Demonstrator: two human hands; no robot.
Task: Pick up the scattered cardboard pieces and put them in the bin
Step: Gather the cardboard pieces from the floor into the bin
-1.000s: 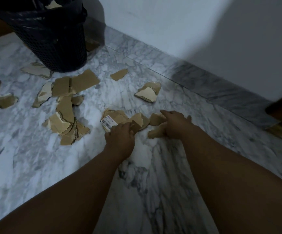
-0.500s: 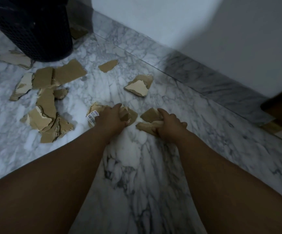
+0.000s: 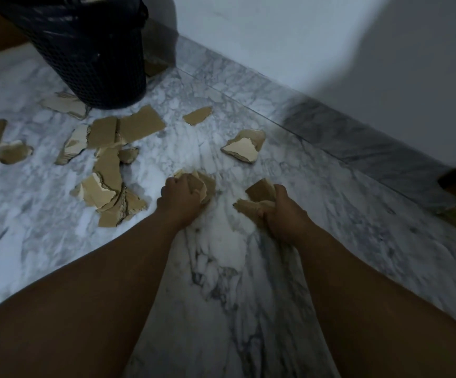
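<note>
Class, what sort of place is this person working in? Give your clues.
Probably an indoor room, home or office: marble floor, marble skirting under a plain white wall, and a lined black mesh bin.

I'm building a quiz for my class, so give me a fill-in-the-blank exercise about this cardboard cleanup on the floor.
1. The mesh bin is ____ in colour.
2. The right hand grips torn ____.
3. The big pile of loose pieces lies to the ____ of the left hand.
Missing words: black; cardboard; left.
</note>
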